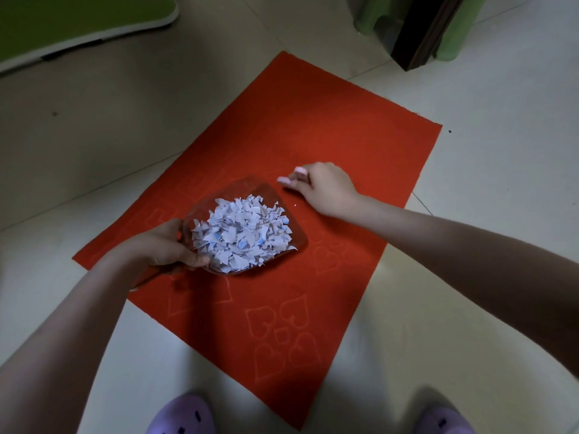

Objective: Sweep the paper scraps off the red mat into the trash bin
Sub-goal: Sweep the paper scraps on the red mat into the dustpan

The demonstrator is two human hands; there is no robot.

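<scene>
A red mat (360, 145) with embossed hearts lies on the tiled floor. My left hand (166, 245) grips a clear reddish dustpan (301, 242) held low over the mat's left part. A heap of white and blue paper scraps (241, 233) fills the pan. My right hand (322, 187) rests on the mat just right of the pan's far edge, fingers curled together, with nothing visible in them. One tiny white scrap (294, 205) lies on the mat between the pan and my right hand.
Green plastic containers (454, 26) and a dark wooden post (419, 32) stand beyond the mat's far right corner. A green board with a white rim (78, 23) is at the far left. My purple slippers (181, 415) stand at the mat's near edge.
</scene>
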